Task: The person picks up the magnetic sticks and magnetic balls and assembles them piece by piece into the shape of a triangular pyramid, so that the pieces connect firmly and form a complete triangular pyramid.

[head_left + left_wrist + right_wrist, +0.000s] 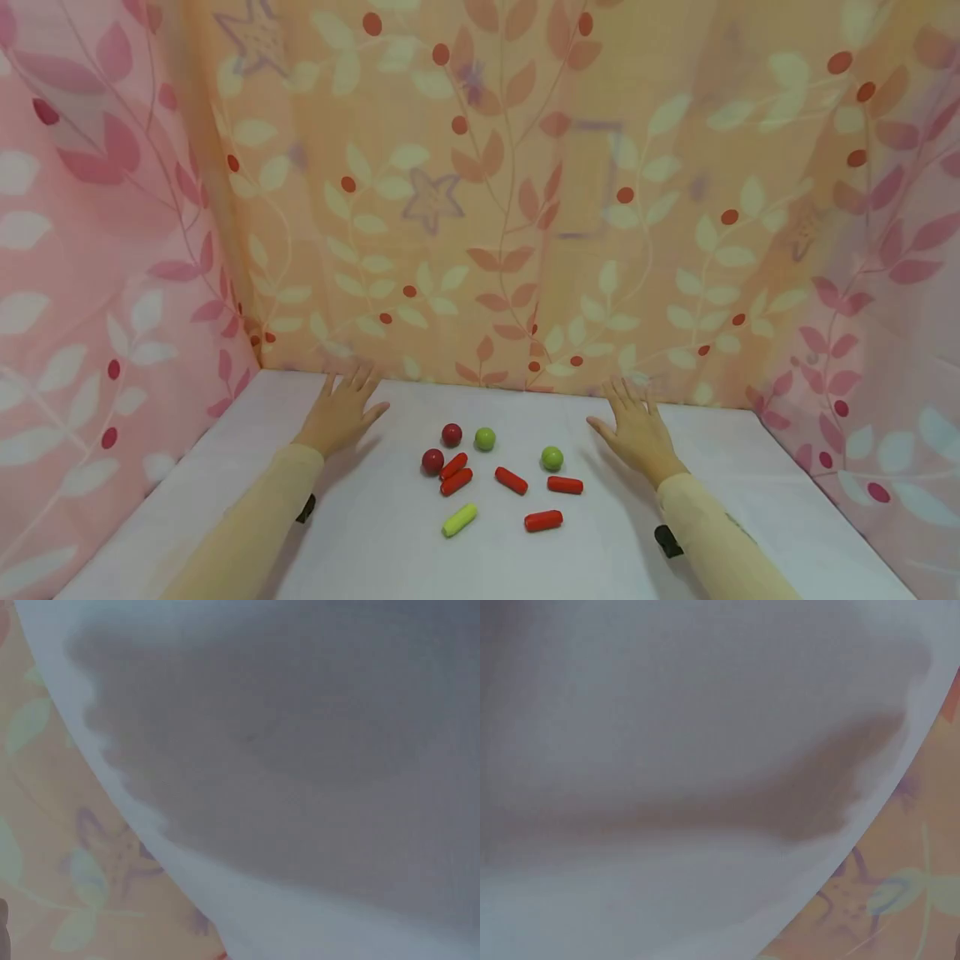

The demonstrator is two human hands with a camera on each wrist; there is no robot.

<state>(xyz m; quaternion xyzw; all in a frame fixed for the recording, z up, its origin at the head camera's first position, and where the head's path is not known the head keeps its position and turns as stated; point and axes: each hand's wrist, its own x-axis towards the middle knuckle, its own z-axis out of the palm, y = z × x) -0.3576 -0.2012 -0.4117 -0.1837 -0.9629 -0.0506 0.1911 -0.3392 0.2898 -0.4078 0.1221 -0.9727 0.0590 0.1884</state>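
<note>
Floral cloth (495, 208) in orange and pink rises beyond and to either side of a person's two outstretched hands, above a white tabletop (360, 550) that spreads beneath them. Cream sleeves reach in from the near side, the left sleeve (247, 529) and the right sleeve (720, 542) slanting forward to bare wrists. The left hand (335, 418) lies back upward, fingers straight and spread, thumb angled inward; the right hand (637, 431) mirrors it, its fingers likewise extended and its thumb pointing toward the middle. Whether the palms touch the surface or hover above it is hard to tell, the wrist views giving mostly blurred shadow on white. A black device (306, 508) shows under the left forearm, a black attachment (667, 542) under the right. Between the hands and nearer the person, a yellow-green rod (460, 520) lies at a slant, closer to the left hand. Five red rods share that space: a pair (457, 482) side by side toward the left hand, a middle one (512, 480), another (565, 485) nearer the right hand, and the last (543, 521) closer to the person. Two red balls (432, 461) sit nearest the left hand, one just beside the paired rods. Of two green balls, one (485, 438) rests beside the farther red ball and the other (552, 458) sits nearest the right thumb.
</note>
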